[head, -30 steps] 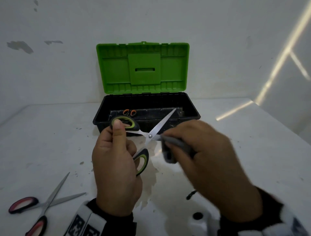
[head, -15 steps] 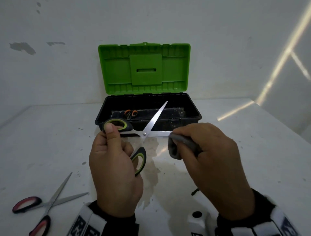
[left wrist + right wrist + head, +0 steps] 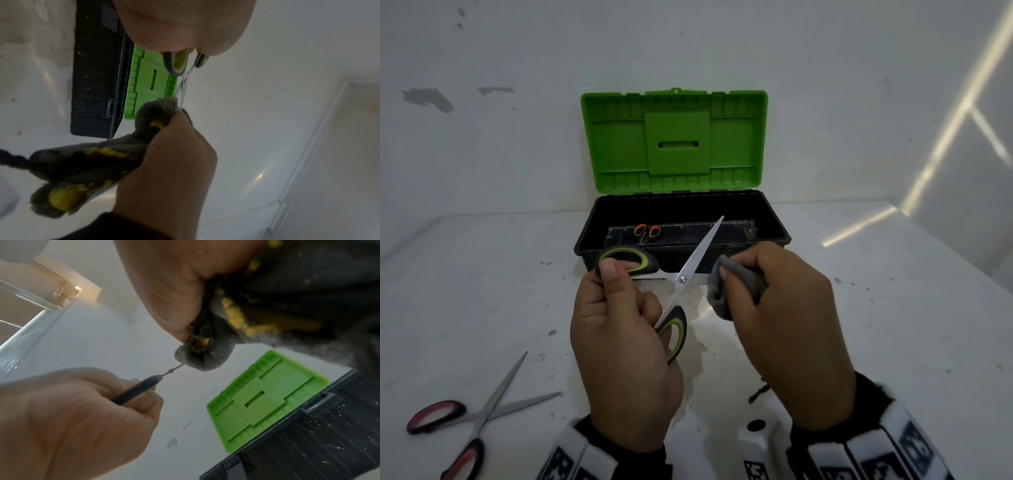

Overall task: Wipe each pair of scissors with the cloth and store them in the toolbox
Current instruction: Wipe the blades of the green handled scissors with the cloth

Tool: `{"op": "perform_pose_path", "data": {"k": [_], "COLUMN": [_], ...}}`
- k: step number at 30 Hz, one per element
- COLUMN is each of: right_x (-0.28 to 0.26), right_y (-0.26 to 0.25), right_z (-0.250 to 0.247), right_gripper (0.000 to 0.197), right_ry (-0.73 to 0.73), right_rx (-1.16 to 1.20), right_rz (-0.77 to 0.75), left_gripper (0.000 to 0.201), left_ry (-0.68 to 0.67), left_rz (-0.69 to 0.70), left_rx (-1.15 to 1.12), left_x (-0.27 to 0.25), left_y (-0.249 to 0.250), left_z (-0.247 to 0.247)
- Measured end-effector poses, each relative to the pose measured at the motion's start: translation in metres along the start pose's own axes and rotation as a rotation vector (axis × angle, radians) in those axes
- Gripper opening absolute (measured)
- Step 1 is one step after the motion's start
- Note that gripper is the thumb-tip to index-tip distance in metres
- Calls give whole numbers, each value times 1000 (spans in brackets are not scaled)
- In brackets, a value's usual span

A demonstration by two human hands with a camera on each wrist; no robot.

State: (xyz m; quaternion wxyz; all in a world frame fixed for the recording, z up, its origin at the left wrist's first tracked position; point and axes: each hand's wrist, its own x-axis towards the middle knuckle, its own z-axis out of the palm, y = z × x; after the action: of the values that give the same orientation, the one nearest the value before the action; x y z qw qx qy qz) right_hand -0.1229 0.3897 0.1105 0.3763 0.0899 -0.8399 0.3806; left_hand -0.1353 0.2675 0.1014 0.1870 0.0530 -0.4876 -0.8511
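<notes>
**A:** Here we are at the white bench (image 3: 482,291), and the green-and-black scissors (image 3: 681,279) are up in the air, just in front of the toolbox (image 3: 774,226). Blades spread wide in an X, bright bare steel, one pointing up over the box's front rim, the other running level to the right.

**B:** The left hand (image 3: 619,342) has them by the handles: thumb laid on the upper loop, fingers curled round the lower one. Black loops with a lime lining, both plain in the head view.

**A:** And the right hand (image 3: 784,325) is bunched tight round the grey cloth (image 3: 726,287), pinching a fold of it onto that level blade. From the right wrist view the blade's end vanishes into the fold; the cloth looks fuzzy, with yellow patches on it.

**B:** Toolbox open, lime-green lid (image 3: 674,140) standing upright at the back, black tub below. A small pair with orange handles (image 3: 647,232) lies inside on the floor of it.

**A:** Down at the near left of the bench, well apart from the hands, the red-handled scissors (image 3: 469,418) lie flat, blades open.
</notes>
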Motion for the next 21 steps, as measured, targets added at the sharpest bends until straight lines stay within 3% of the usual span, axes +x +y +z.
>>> {"op": "perform_pose_path", "data": {"k": [7, 14, 18, 21], "right_x": [-2, -7, -1, 8], "right_y": [-4, 32, 56, 65], "right_z": [6, -26, -52, -60], "right_gripper": [16, 19, 13, 8], "right_ry": [-14, -87, -78, -148], "right_rx": [10, 8, -45, -15], "right_rz": [-10, 255, 332, 334], "left_gripper": [29, 30, 28, 29], "left_ry": [-17, -34, -109, -200], "left_rz": [35, 28, -92, -239], "left_rx": [-12, 31, 75, 112], "left_x": [2, 17, 33, 42], "left_y": [0, 8, 18, 25], "left_z": [1, -13, -25, -29]}}
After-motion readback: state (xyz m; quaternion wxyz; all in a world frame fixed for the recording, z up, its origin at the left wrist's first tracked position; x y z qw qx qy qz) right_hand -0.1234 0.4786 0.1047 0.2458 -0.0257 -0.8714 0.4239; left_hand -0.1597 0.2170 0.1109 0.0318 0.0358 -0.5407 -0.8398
